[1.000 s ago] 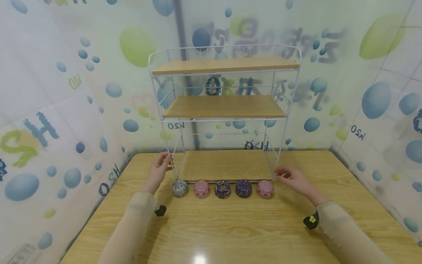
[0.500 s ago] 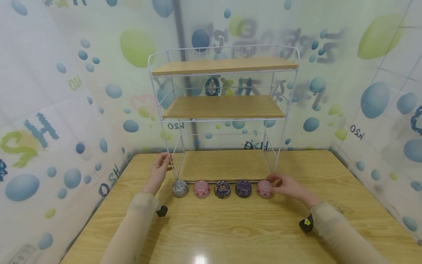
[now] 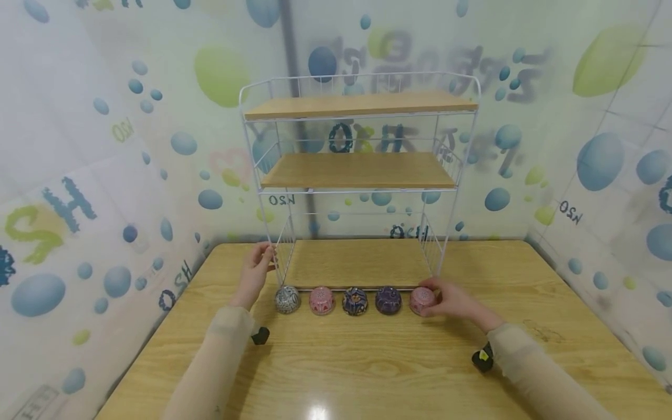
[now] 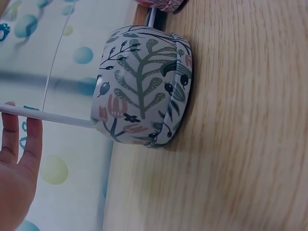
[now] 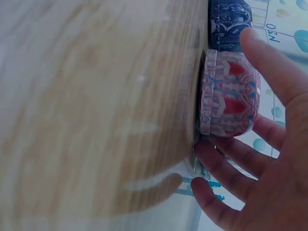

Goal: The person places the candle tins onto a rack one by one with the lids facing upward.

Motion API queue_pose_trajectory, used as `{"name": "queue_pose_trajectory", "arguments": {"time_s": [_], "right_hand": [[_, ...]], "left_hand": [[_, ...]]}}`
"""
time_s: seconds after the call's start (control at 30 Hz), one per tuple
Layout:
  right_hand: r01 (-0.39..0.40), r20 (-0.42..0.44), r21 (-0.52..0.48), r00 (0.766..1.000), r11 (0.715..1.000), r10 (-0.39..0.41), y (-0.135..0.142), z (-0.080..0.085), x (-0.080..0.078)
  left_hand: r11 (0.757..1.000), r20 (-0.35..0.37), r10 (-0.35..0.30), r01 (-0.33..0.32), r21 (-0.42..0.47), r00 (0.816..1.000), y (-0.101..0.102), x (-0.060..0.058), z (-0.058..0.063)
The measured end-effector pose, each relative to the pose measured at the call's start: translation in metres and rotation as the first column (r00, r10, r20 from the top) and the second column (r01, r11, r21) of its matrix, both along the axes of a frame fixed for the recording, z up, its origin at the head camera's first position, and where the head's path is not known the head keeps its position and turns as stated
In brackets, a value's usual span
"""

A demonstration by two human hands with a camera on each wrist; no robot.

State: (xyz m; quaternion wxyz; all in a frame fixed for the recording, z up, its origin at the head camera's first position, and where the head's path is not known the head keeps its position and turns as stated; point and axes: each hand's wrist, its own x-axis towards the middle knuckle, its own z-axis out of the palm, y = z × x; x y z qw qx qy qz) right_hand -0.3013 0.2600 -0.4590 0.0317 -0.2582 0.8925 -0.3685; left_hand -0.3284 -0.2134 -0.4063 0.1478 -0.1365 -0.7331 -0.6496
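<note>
A white wire rack [image 3: 443, 233] with wooden shelves stands on the table. Along its front edge sits a row of round patterned tins. My left hand [image 3: 254, 274] holds the rack's front left post, its fingers reaching behind it in the left wrist view; the thumb is out of sight there. Just in front is a grey-and-white leaf-patterned tin [image 4: 139, 91]. My right hand [image 3: 454, 298] is around the rightmost pink tin [image 5: 231, 94], fingers behind and thumb in front. In the right wrist view the thumb [image 5: 274, 67] stands away from the tin, which rests on the table.
Between the end tins stand another pink tin [image 3: 322, 300], a navy floral tin [image 3: 354, 301] and a purple tin [image 3: 388, 300], with gaps between them. The rack's middle shelf [image 3: 357, 169] and top shelf [image 3: 362, 104] rise above. A patterned wall covering [image 3: 546, 146] surrounds the wooden table [image 3: 367, 361].
My right hand has moved left from beside the rack's right post to the rightmost pink tin. The left hand has stayed at the left post. The tins have not visibly moved.
</note>
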Motion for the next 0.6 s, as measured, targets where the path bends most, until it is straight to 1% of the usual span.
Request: {"name": "queue_pose_trajectory", "arguments": {"time_s": [0.1,0.37,0.47,0.6], "right_hand": [[0.006,-0.016,0.034,1.0,0.999,-0.005,-0.0027,0.0018,0.0014],[0.055,-0.054,0.111,0.997,0.992,-0.049,-0.0069,0.0026,0.0005],[0.074,-0.055,0.124,0.996,0.989,-0.068,-0.0077,0.0021,0.0002],[0.082,-0.05,0.116,0.996,0.99,-0.076,-0.0081,0.0019,-0.0004]], "left_hand": [[1.0,-0.002,0.006,-0.006,0.007,1.0,0.0009,0.0005,-0.0001],[1.0,-0.007,0.026,-0.026,0.004,1.0,0.0011,0.0016,-0.0002],[1.0,-0.01,0.024,-0.024,0.005,1.0,0.0009,0.0014,-0.0004],[1.0,-0.014,0.017,-0.017,0.002,1.0,0.0004,0.0,-0.0009]]}}
